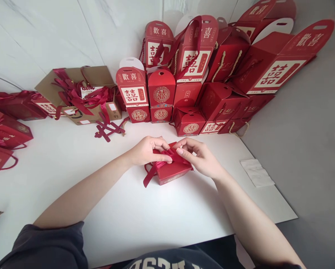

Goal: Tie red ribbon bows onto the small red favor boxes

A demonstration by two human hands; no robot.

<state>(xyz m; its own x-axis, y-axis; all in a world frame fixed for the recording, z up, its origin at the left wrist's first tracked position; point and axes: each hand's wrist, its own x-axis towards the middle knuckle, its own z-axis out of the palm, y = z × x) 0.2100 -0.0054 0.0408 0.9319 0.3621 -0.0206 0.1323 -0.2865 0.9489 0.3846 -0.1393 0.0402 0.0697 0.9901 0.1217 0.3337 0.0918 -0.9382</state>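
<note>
A small red gift box (174,173) rests on the white table in front of me, with a dark red cord at its left side. Across its top lies a shiny red ribbon (149,176), one tail hanging down at the left. My left hand (152,150) pinches the ribbon between thumb and fingers at the middle of the box top. From the other side my right hand (198,155) closes thumb and forefinger on the ribbon's right part. Fingers cover much of the ribbon's middle, so its knot or loop is partly hidden.
Stacked red gift boxes (160,89) line the wall behind. A cardboard box (91,118) of ribbons stands back left, dark red cut-out pieces (108,130) before it. More red boxes (9,130) sit far left. A folded white tissue (257,173) lies right, near a grey wall.
</note>
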